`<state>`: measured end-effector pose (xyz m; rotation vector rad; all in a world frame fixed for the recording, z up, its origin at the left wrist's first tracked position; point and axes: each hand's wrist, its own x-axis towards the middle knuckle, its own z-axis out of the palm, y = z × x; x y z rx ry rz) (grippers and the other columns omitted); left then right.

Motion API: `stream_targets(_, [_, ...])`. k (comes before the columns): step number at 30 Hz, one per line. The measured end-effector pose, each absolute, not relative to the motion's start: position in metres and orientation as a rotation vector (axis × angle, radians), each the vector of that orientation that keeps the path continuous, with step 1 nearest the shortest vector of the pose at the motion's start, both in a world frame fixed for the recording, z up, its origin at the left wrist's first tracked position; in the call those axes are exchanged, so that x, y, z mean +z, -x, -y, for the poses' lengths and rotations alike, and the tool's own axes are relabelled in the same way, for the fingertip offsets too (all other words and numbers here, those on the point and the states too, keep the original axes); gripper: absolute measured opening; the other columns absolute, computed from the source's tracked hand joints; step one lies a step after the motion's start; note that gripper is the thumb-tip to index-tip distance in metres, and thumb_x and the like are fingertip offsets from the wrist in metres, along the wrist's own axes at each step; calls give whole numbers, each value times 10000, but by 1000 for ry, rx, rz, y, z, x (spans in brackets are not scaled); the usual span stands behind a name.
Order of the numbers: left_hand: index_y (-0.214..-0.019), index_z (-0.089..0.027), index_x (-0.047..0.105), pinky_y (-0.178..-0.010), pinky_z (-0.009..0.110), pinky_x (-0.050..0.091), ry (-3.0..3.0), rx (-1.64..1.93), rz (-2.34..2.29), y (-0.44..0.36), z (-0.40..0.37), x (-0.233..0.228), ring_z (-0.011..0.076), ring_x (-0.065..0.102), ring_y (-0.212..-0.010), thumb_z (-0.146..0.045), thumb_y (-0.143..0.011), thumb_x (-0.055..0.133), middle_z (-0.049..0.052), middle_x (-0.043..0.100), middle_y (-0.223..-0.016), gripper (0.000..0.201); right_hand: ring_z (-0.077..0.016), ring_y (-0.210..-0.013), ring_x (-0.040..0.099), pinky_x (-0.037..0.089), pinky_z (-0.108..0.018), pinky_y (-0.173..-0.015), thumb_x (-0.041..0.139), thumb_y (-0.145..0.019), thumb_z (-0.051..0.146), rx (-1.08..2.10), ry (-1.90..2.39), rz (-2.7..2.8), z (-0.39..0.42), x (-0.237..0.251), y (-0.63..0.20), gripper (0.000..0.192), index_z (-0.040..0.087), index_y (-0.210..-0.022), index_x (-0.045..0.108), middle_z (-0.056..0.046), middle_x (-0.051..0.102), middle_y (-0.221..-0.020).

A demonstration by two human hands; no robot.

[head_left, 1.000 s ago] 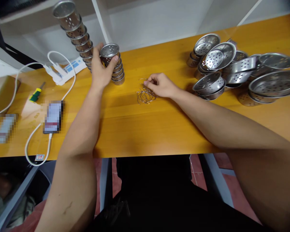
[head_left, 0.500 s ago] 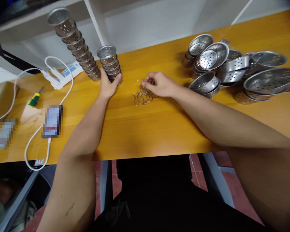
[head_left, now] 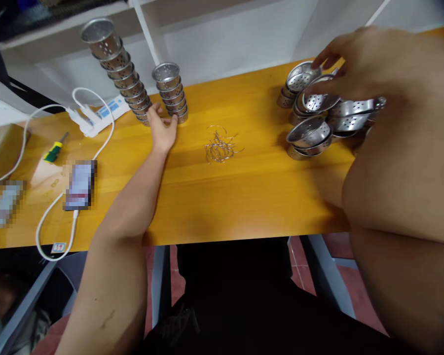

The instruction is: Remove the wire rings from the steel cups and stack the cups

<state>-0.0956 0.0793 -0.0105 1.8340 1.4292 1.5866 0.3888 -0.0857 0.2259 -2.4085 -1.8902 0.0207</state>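
My left hand (head_left: 162, 132) lay open and flat on the wooden table (head_left: 244, 197), fingertips touching the foot of the short stack of cups (head_left: 170, 92), six by my count. Just beside it leaned the tall stack of cups (head_left: 119, 69), about nine, its lowest ones hard to separate. My right hand (head_left: 350, 64) hung over the pile of bowls (head_left: 314, 111); its fingers reached down to the topmost bowl, though whether they gripped it I cannot tell. My forearm hid the right part of the pile, leaving roughly seven bowls showing. The wire rings (head_left: 219, 145) lay tangled between both hands, too fine to count.
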Motion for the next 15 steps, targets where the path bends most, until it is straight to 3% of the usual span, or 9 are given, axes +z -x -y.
stream_targets(2, [-1440, -318, 581, -1293, 560, 678, -1818, 1527, -1518, 93, -77, -5, 241, 694, -1518, -1274, -916, 680, 113, 720, -1548, 1095, -519, -1507, 866, 392, -476, -760, 1119, -1098, 212, -55, 2407, 1843, 84, 226, -385, 793, 323, -1832, 841, -249, 698, -1899])
stream_targets(4, [-1333, -314, 571, -1274, 524, 663, -1820, 1506, -1576, 90, -71, 3, 205, 664, -1513, -1225, -993, 676, 79, 740, -1454, 978, -520, -1532, 858, 393, -472, -756, 1077, -1125, 160, -31, 2459, 1836, 80, 224, -381, 779, 288, -1852, 831, -268, 681, -1917])
stream_targets(5, [-1309, -315, 564, -1263, 523, 656, -1833, 1518, -1582, 89, -68, 7, 200, 654, -1498, -1198, -1023, 682, 78, 738, -1449, 935, -470, -1441, 886, 410, -465, -746, 1071, -1106, 113, 3, 2506, 1843, 76, 222, -381, 773, 267, -1831, 850, -264, 763, -1825])
stream_targets(7, [-1339, -312, 554, -1225, 534, 640, -1859, 1546, -1575, 86, -61, 15, 185, 650, -1414, -1177, -1058, 657, 86, 729, -1508, 916, -306, -1068, 857, 449, -449, -728, 1065, -1044, 19, 74, 2583, 1852, 69, 216, -383, 777, 256, -1766, 905, -230, 908, -1576])
stream_targets(9, [-1426, -307, 543, -1180, 538, 632, -1864, 1547, -1568, 84, -55, 21, 160, 636, -1299, -1238, -1020, 585, 82, 718, -1585, 1016, -165, -745, 598, 468, -436, -724, 1074, -964, -51, 76, 2576, 1840, 61, 208, -387, 757, 272, -1642, 982, -187, 961, -1387])
stream_targets(11, [-1465, -326, 561, -1136, 553, 653, -1865, 1588, -1538, 81, -48, 26, 181, 638, -1224, -1328, -915, 515, 86, 715, -1604, 1144, -108, -669, 422, 469, -431, -734, 1080, -885, -122, 24, 2557, 1781, 56, 200, -394, 730, 275, -1496, 1044, -173, 968, -1294])
stream_targets(13, [-1475, -350, 596, -1101, 597, 662, -1889, 1688, -1458, 78, -43, 28, 251, 673, -1217, -1360, -856, 490, 122, 699, -1610, 1189, -113, -695, 492, 475, -434, -758, 1071, -927, -99, -7, 2491, 1737, 54, 191, -403, 545, 249, -1347, 1073, -180, 962, -1223])
stream_targets(15, [-1480, -368, 626, -1102, 646, 653, -1921, 1747, -1388, 76, -39, 29, 336, 718, -1267, -1314, -904, 511, 160, 685, -1626, 1114, -164, -814, 680, 517, -439, -808, 1055, -1119, 120, -8, 2267, 1797, 53, 185, -412, 139, 216, -1218, 1071, -203, 951, -1244])
